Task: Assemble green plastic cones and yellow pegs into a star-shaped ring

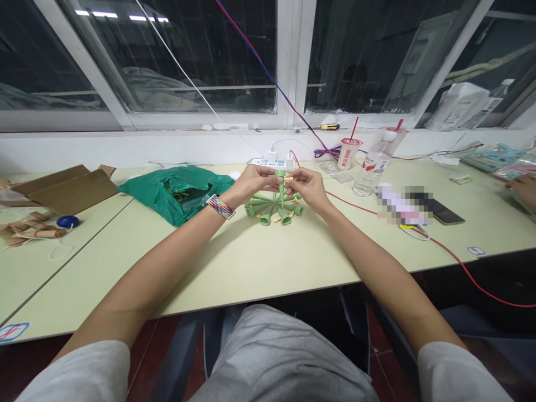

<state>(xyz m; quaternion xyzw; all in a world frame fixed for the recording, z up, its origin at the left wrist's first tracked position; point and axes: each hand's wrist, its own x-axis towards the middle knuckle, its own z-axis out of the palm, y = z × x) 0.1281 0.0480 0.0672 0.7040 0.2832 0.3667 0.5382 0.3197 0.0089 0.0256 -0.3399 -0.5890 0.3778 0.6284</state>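
A green cone [282, 187] is held upright, wide end up, by my left hand [254, 183], whose fingers pinch it near the top. My right hand [307, 187] is closed on a small yellow piece [288, 179] at the cone's right side. Below and behind them, several green cones [264, 219] lie on the table in a ring, narrow ends toward the centre and wide ends outward. Small yellow pieces [277, 219] sit between some of the cones. My hands hide part of the ring's far side.
A green plastic bag [167, 190] lies left of the ring, with cardboard [71, 187] and a blue ball [67, 221] farther left. Right are a cup [348, 154], a bottle [371, 170], a phone [444, 209] and a red cable [454, 259]. Another person's hand [523, 188] shows far right.
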